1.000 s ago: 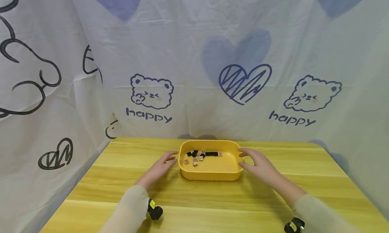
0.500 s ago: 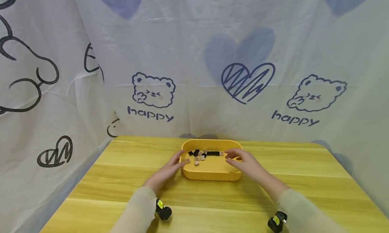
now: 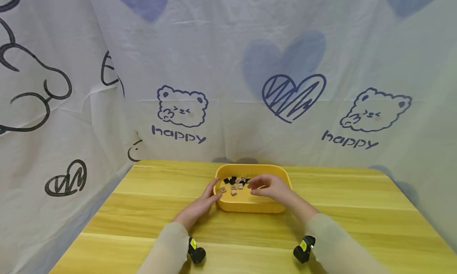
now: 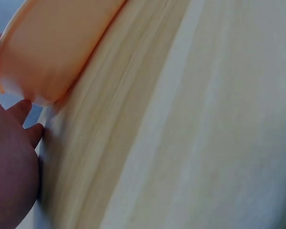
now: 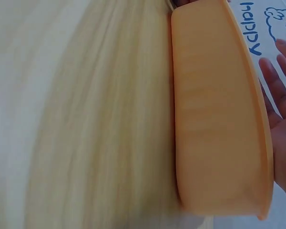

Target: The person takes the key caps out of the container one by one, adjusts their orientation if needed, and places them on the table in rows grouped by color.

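A yellow plastic tray (image 3: 251, 206) stands on the table, with several small black cubes (image 3: 226, 181) and pale marked cubes (image 3: 233, 193) lying inside, mostly toward its left end. My left hand (image 3: 198, 208) holds the tray's left end, its thumb at the front-left corner and its fingers along the outer side. Over the tray's interior is my right hand (image 3: 273, 188), thumb and fingers loosely bent and apart, with nothing seen between them. It hides part of a row of black cubes. In the right wrist view, the tray's wall covers the lower part of that hand.
The wooden table (image 3: 250, 242) extends in front of the tray and to both sides. A printed white cloth (image 3: 228, 67) hangs close behind the tray and along the left. Each wrist carries a small black camera (image 3: 196, 252).
My right hand has moved left from the tray's right rim to over its interior. My left hand has come in from beside the tray and now holds its left end.
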`<action>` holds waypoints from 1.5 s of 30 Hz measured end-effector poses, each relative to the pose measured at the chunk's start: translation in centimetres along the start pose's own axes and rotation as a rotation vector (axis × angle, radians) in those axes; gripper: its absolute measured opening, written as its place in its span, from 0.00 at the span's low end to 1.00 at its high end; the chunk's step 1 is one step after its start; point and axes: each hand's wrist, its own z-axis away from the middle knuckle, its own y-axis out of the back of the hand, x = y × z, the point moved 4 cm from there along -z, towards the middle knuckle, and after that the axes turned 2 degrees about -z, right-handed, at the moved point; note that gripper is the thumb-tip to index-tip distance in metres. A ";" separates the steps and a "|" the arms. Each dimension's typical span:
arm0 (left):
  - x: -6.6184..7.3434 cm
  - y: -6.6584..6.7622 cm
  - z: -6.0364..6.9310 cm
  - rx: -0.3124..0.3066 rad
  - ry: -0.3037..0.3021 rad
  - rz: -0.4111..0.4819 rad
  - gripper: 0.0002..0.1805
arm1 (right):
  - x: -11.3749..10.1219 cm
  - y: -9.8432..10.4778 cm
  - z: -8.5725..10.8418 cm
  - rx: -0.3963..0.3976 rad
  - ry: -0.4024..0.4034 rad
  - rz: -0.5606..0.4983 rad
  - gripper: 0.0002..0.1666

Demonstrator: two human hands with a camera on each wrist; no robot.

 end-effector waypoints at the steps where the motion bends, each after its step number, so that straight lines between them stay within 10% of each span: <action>1: 0.0 0.0 0.0 -0.001 0.003 -0.003 0.36 | 0.1 -0.2 -0.3 -0.009 0.000 0.000 0.19; 24: 0.2 0.0 0.4 0.004 0.008 0.025 0.36 | 2.3 -3.2 -5.8 -0.138 -0.216 -0.091 0.17; 45: -0.2 -0.1 0.5 -0.041 0.022 0.061 0.42 | 2.8 -4.9 -6.7 -0.197 -0.130 0.184 0.11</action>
